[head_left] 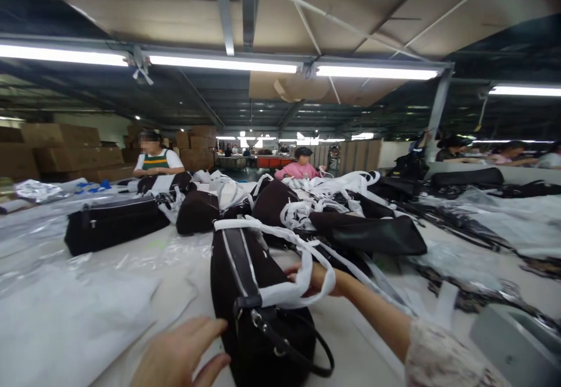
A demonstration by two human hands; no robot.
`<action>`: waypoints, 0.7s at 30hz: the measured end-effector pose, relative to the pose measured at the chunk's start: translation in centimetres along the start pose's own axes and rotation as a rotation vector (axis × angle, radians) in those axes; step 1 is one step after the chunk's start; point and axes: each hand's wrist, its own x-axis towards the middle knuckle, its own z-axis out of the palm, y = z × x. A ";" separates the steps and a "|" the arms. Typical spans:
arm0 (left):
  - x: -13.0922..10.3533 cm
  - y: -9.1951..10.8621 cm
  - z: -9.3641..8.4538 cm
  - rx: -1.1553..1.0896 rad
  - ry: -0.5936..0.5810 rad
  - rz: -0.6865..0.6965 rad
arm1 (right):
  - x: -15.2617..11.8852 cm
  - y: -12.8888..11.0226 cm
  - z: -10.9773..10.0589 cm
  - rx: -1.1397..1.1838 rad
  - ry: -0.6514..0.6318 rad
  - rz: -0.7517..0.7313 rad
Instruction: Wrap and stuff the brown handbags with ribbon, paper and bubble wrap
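A black bag (263,346) lies lengthwise at the lower centre, its zip side and metal rings showing. White wrapping strips (284,293) cover its strap and loop over its right side. My left hand (182,352) is beside the bag's near left side, fingers apart, with fingertips at its edge. Reaching in from the right, my right hand (313,279) is at the bag's far right side behind the white strips. Its fingers are partly hidden by them, so its grip cannot be made out.
More black bags (118,223) and a dark bag (372,235) lie across the table beyond. Clear plastic sheets (65,317) cover the left. A grey dispenser (512,340) stands at the lower right. People (300,168) work across the table.
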 end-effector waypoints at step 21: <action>9.2 4.4 6.1 0.432 0.300 0.435 | -1.4 -4.1 -3.0 0.267 0.388 -0.031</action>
